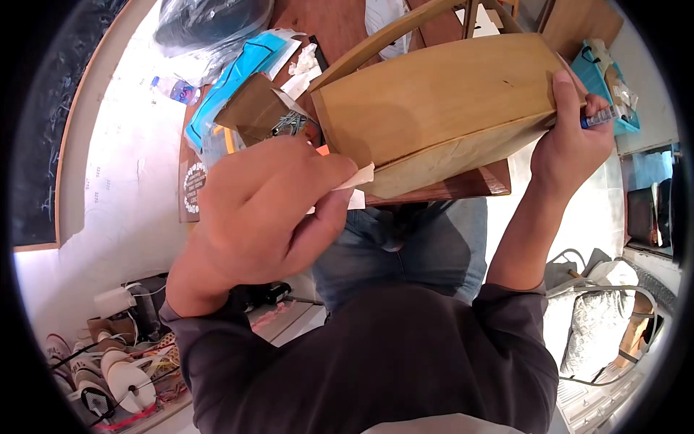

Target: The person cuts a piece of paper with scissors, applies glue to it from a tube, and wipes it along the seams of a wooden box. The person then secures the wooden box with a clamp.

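A broad yellow-brown wooden furniture piece (441, 94) with a curved rail behind it tilts over the table's near edge. My right hand (575, 141) grips its right end, thumb on the upper face. A small tube with a blue and white label (600, 117) is tucked between that hand's fingers. Close to the near left corner of the wood, my left hand (271, 206) is closed, pinching a small pale strip (359, 176), perhaps folded paper or sandpaper. Whether the strip touches the wood I cannot tell.
On the red-brown table (477, 182) are an open cardboard box (253, 108) with metal screws or nails, a blue packet (242, 79) and crumpled tissue (303, 59). A plastic bottle (176, 90) lies left. A turquoise bin (627, 119) stands right; shoes (87, 369) sit lower left.
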Available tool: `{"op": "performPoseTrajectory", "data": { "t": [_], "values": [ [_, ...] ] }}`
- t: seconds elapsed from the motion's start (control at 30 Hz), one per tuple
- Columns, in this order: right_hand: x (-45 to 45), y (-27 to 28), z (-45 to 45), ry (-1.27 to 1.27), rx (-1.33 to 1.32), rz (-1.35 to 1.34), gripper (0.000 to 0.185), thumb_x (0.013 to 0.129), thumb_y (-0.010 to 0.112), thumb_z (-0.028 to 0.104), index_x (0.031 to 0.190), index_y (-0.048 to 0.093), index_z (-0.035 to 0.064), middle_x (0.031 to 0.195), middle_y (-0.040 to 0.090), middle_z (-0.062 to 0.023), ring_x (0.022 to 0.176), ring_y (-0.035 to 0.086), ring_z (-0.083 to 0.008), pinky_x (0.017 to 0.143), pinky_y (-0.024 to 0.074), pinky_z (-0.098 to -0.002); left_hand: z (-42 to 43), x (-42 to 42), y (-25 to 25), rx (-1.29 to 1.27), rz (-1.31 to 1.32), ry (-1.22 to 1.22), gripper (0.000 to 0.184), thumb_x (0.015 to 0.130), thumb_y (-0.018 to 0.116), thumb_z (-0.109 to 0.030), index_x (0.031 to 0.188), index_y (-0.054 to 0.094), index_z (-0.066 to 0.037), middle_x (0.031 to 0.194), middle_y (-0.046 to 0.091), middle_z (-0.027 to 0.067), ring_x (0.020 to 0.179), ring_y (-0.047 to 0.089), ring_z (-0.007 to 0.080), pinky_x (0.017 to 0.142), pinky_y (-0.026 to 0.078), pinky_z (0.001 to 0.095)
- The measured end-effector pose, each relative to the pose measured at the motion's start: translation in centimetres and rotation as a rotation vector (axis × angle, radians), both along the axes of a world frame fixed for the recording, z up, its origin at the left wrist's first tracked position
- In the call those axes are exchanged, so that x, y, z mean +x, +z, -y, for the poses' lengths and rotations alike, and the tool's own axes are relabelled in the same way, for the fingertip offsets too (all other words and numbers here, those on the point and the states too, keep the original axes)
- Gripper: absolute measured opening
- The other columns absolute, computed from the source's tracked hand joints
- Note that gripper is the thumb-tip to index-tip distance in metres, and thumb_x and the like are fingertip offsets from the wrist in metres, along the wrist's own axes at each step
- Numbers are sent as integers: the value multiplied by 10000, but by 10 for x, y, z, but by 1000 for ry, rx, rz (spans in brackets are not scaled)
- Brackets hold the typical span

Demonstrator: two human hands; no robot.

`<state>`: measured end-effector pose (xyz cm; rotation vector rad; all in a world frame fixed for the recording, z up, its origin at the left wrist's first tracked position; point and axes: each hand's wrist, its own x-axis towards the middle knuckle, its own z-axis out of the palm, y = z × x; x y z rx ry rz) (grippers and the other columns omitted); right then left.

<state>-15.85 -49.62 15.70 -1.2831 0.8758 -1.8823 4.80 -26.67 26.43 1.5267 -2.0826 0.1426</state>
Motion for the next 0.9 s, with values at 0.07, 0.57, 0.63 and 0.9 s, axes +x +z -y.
{"op": "performPoseTrajectory", "data": {
  "t": [0.07,0.57,0.63,0.9],
  "values": [
    [1,0,-1,0,0,4,476,798,895,225,803,434,106,770,422,66,670,349,-36,594,295,-199,0,-1,-3,-55,22,0,226,759,733,90,969,703,12,696,619,84,541,547,196,494,398,312],
    [1,10,-13,-70,96,-64,451,785,907,282,840,509,79,782,459,69,688,388,-38,613,326,-195,-1,-5,-6,-98,152,-5,262,732,746,84,977,700,4,680,612,83,554,586,206,501,438,313],
    [0,9,-13,-72,88,-103,449,782,909,289,839,519,73,786,463,66,696,392,-39,618,331,-196,-3,-9,0,-41,133,34,226,743,744,68,955,707,0,677,614,80,546,585,201,497,436,311],
    [-1,6,-9,-90,75,-123,449,780,909,296,834,527,66,805,473,63,703,401,-46,630,345,-197,8,-8,19,96,78,64,118,792,724,13,907,721,-10,686,641,88,509,591,199,473,447,306]
  ]
}}
